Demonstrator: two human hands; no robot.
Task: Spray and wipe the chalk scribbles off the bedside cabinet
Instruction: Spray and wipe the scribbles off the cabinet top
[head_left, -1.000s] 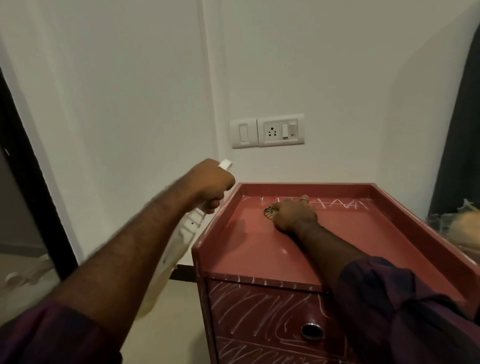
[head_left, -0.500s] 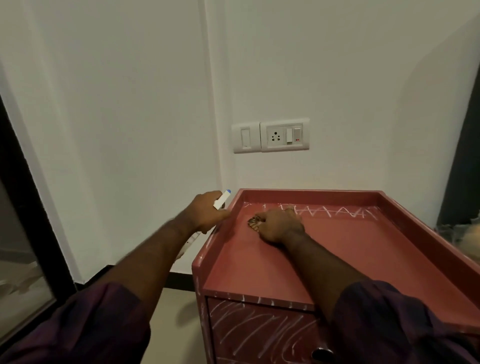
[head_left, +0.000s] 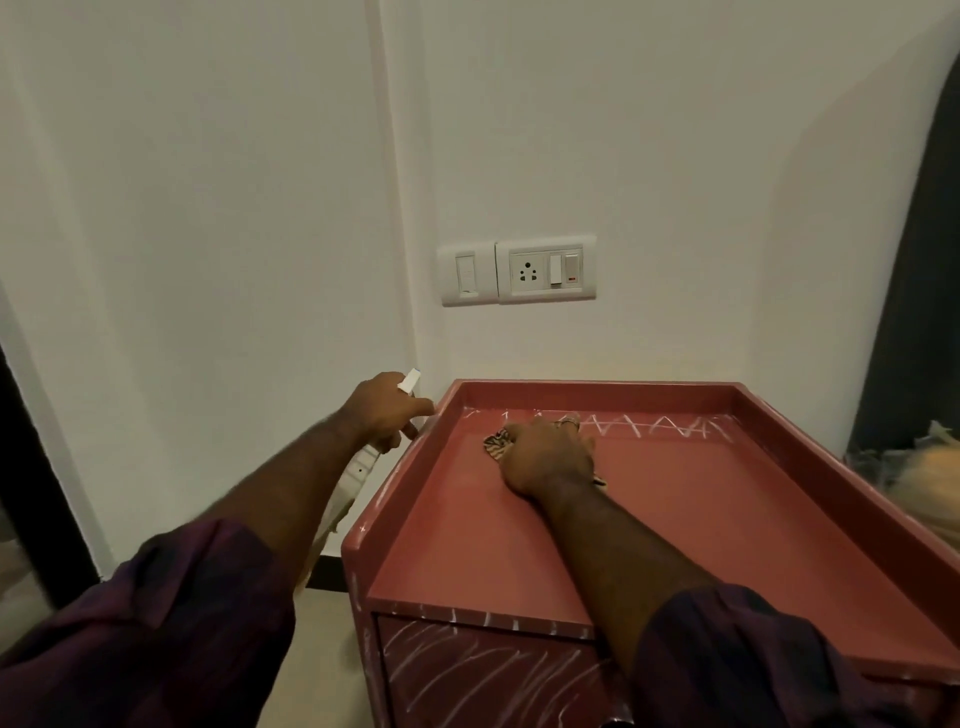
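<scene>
The red bedside cabinet (head_left: 675, 525) has a raised rim around its top. White chalk zigzags (head_left: 654, 427) run along the back of the top, and more chalk strokes (head_left: 467, 670) cover the drawer front. My right hand (head_left: 545, 457) presses a striped cloth (head_left: 496, 444) flat on the top near the back left corner. My left hand (head_left: 384, 415) grips a white spray bottle (head_left: 358, 467) just outside the cabinet's left rim, its nozzle pointing up toward the wall.
A white wall stands close behind the cabinet, with a switch and socket plate (head_left: 519, 273) above it. A dark curtain (head_left: 919, 312) hangs at the right, with a pale fuzzy object (head_left: 930, 483) below it. A dark door frame (head_left: 31, 493) lies at the left.
My right hand slid the cloth left, then back a little to the right along the rear of the top. The left hand with the bottle dropped lower beside the rim.
</scene>
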